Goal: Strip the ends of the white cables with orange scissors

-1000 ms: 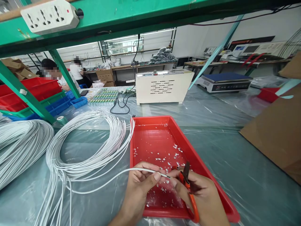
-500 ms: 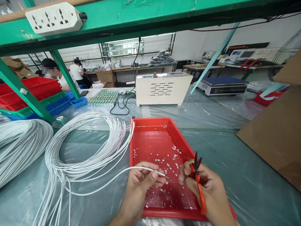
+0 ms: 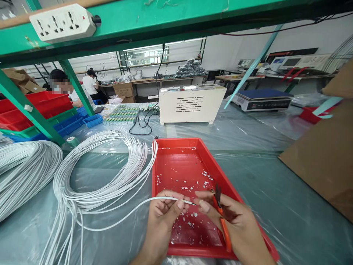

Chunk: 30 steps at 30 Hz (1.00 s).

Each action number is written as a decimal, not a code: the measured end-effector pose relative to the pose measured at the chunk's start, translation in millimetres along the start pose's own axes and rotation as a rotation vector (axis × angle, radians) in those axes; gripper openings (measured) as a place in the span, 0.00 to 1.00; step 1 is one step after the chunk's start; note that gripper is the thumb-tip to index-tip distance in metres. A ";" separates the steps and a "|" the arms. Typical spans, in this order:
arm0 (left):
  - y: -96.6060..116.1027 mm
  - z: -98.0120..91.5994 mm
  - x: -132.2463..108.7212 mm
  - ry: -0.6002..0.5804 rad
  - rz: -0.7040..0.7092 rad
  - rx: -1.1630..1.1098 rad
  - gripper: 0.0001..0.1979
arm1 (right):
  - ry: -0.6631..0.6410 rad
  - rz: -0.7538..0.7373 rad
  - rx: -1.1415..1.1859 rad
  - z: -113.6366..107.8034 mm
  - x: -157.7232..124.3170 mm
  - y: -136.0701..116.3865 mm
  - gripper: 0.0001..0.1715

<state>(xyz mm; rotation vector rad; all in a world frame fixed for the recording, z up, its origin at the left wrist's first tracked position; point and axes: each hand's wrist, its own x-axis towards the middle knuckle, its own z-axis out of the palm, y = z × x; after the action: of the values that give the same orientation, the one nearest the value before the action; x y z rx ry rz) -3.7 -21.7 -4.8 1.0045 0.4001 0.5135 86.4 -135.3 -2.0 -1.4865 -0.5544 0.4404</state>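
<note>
Between thumb and fingers, my left hand (image 3: 165, 217) pinches a white cable (image 3: 132, 212) close to its dark stripped tip. My right hand (image 3: 234, 221) holds orange-handled scissors (image 3: 224, 232), blades pointing up, with its thumb and forefinger right at the cable's tip. Whether those fingertips touch the tip cannot be made out. Under both hands lies a red tray (image 3: 217, 165) scattered with small whitish scraps. The cable runs left to a large coil of white cables (image 3: 63, 180), whose ends rest by the tray's left rim.
A second white coil (image 3: 27, 176) lies at the far left. Behind are a beige machine (image 3: 190, 105), a scale (image 3: 261, 100), circuit boards (image 3: 121, 114) and stacked bins (image 3: 35, 110). Cardboard (image 3: 325, 158) stands right. A green beam crosses above. Two people sit in the background.
My right hand has moved left with the scissors, bringing its fingertips to the cable's end. My left hand has stayed nearly still, its grip on the cable unchanged.
</note>
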 end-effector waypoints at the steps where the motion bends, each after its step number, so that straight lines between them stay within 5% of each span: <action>1: -0.8 0.3 0.3 0.001 0.000 -0.006 0.03 | -0.064 0.005 0.031 0.5 1.2 0.4 0.10; 4: -1.2 1.6 1.2 -0.013 -0.007 0.020 0.04 | -0.156 -0.016 0.094 0.2 3.9 3.5 0.06; 9: 4.7 0.3 -4.8 -0.208 -0.037 0.386 0.17 | -0.055 -0.038 0.013 -3.7 3.2 3.4 0.04; 14: 12.1 -5.1 -9.2 -0.209 0.645 0.817 0.11 | -0.116 -0.080 -0.047 -3.6 3.0 -2.0 0.04; 16: 13.2 -4.1 -6.8 -0.218 0.558 0.893 0.15 | -0.187 -0.013 0.052 -2.2 3.7 -2.4 0.04; 21: 11.3 3.3 1.0 -0.179 0.157 0.761 0.07 | -0.249 0.221 0.366 2.9 4.5 -0.9 0.10; 30: 14.8 4.4 3.3 -0.028 0.003 0.555 0.09 | -0.155 0.360 0.411 11.9 0.9 1.2 0.17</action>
<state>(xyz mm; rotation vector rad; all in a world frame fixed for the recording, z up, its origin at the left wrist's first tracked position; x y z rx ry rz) -1.9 -16.4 9.9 1.5451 0.5305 0.3956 80.2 -125.1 -3.2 -1.1583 -0.2891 0.9010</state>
